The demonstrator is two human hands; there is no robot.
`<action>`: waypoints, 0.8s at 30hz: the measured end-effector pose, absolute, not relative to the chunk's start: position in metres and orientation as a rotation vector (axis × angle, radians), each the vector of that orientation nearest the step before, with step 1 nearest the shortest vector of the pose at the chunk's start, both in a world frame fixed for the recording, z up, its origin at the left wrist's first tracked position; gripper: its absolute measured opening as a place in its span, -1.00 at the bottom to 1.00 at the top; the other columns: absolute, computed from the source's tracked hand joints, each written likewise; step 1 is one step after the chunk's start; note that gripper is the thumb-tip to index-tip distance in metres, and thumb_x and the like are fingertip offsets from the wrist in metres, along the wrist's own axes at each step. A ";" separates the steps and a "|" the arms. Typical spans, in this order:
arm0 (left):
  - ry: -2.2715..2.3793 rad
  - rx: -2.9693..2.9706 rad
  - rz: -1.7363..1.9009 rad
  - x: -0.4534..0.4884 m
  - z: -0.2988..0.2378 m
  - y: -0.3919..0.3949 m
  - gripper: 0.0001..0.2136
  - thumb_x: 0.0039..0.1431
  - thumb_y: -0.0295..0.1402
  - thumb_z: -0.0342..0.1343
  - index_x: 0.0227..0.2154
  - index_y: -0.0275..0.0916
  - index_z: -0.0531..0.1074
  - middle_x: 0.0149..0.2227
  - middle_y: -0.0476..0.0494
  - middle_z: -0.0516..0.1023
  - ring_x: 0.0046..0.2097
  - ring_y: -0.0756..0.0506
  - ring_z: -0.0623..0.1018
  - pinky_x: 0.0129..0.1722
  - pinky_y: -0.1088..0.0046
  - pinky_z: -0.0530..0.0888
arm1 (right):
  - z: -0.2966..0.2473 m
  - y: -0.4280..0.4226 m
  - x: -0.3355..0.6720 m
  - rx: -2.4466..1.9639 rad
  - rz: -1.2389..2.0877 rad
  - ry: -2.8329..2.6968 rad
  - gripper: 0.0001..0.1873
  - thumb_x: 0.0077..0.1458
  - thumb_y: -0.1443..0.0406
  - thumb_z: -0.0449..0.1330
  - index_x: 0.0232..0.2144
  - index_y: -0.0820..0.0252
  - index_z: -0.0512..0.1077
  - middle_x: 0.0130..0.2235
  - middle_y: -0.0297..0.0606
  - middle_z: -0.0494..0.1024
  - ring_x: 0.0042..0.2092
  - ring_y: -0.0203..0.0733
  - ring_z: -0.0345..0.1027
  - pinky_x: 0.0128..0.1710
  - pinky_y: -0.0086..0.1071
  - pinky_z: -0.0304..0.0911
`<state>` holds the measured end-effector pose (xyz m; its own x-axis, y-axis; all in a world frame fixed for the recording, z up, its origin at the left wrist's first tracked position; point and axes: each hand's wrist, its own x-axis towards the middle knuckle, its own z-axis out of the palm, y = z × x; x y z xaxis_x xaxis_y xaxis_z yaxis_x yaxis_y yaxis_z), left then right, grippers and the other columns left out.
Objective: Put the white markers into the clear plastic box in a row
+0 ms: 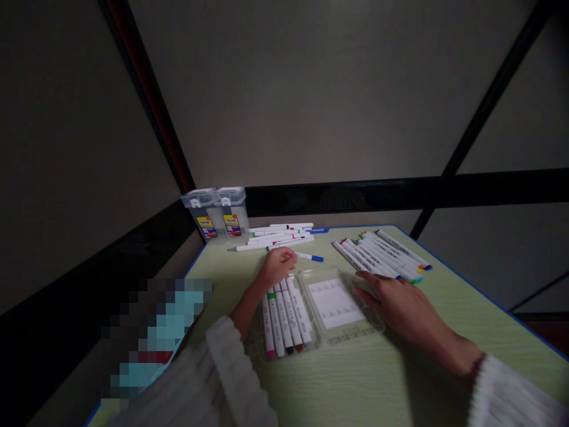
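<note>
A clear plastic marker case lies open on the green table. Its left half holds several white markers with coloured ends. My left hand is curled at the top of those markers, fingers closed, touching their upper ends. My right hand rests flat on the right edge of the case's other half, fingers stretched out. A single blue-tipped marker lies just beyond my left hand.
A row of white markers lies at the right rear of the table. Another loose pile of markers sits at the back, beside two upright clear boxes with yellow labels. A dark rail runs behind the table.
</note>
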<state>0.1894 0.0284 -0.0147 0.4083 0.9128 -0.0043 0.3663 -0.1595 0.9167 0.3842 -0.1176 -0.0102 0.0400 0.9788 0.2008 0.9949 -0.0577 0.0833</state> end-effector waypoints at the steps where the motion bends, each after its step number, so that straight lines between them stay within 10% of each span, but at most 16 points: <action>1: 1.123 1.724 0.730 0.189 -0.015 0.028 -0.93 -0.03 -0.49 -0.01 -0.46 -0.33 0.35 -0.47 -0.08 0.41 -0.45 0.04 0.44 -0.69 0.72 0.30 | -0.010 -0.118 0.383 -2.162 -0.295 -2.125 -0.72 0.13 0.22 -0.04 -0.16 0.20 0.32 -0.21 -0.07 0.48 -0.26 0.00 0.40 -0.36 -0.29 0.22; 13: 1.174 2.174 0.954 0.184 -0.028 0.037 -0.88 -0.09 -0.58 -0.02 -0.46 -0.31 0.36 -0.38 -0.09 0.43 -0.31 -0.01 0.43 -0.28 0.41 0.45 | -0.015 -0.119 0.366 -1.839 -0.072 -2.308 -0.81 0.11 0.35 -0.07 -0.32 0.19 0.34 -0.34 -0.22 0.46 -0.36 -0.15 0.36 -0.38 -0.32 0.12; 24: 1.215 2.613 0.747 0.180 -0.034 0.030 -0.64 0.00 -0.48 -0.03 -0.07 -0.39 0.28 0.07 -0.30 0.25 0.12 -0.13 0.21 0.14 0.30 0.14 | -0.015 -0.119 0.365 -1.803 -0.087 -2.327 -0.82 0.08 0.39 -0.06 -0.40 0.21 0.34 -0.39 -0.21 0.46 -0.40 -0.19 0.35 -0.44 -0.38 0.06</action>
<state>0.1805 0.0303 -0.0343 0.5443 0.7526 0.3706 0.6703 -0.6558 0.3472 0.3653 -0.1190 -0.0154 -0.2385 0.9523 0.1904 0.9639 0.2561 -0.0731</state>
